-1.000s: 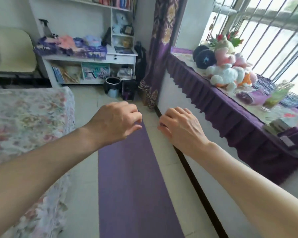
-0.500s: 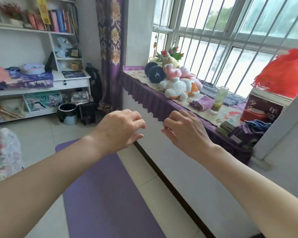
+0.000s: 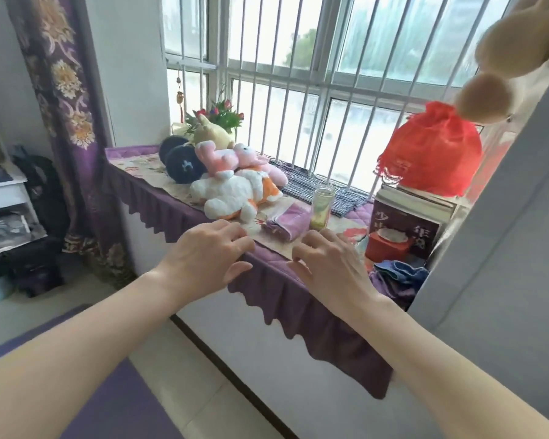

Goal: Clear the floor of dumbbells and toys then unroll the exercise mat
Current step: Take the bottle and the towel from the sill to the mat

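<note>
The purple exercise mat (image 3: pixel 114 403) lies flat and unrolled on the tiled floor at the lower left. Black dumbbells (image 3: pixel 182 162) and a pile of plush toys (image 3: pixel 235 185) rest on the window sill (image 3: pixel 267 274), which has a purple cloth cover. My left hand (image 3: pixel 208 258) and my right hand (image 3: pixel 325 264) hover side by side in front of the sill's edge. Both hold nothing, with fingers loosely curled and apart.
On the sill also stand a glass jar (image 3: pixel 322 205), a folded purple cloth (image 3: pixel 287 223), stacked books (image 3: pixel 409 217) under a red bag (image 3: pixel 431 153), and an orange box (image 3: pixel 389 243). A purple curtain (image 3: pixel 67 122) hangs at left beside white shelves (image 3: pixel 4 198).
The view has swung up and right from the mat on the floor to the window sill. Both empty hands rose with it and stay side by side.
</note>
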